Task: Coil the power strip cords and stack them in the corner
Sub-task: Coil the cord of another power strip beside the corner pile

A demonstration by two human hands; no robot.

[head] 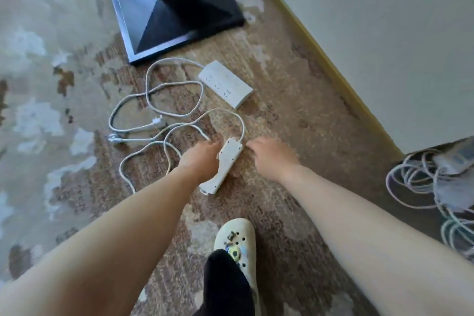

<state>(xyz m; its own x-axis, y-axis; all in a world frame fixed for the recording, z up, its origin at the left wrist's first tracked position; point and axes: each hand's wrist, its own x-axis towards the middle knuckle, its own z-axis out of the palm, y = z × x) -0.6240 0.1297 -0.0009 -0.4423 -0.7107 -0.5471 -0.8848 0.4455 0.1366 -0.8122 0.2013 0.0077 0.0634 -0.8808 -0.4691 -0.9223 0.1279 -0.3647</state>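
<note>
Left hand [202,159]: curled over the near power strip [225,165] at frame centre, fingers on its left edge; a firm grip is not yet clear.
Right hand [272,156]: empty, fingers loosely bent, just beside the strip's right edge, not touching.
Near cord [179,126]: trails in loose loops to the left of the strip on the carpet [295,115].
Far strip [225,83]: above centre, uncoiled, its cord [154,92] overlapping the near one.
Coiled pile [423,182]: right edge of frame, by the wall.
Step advice: lift the strip clear first, then gather even loops, freeing the crossed cords before pulling.
</note>
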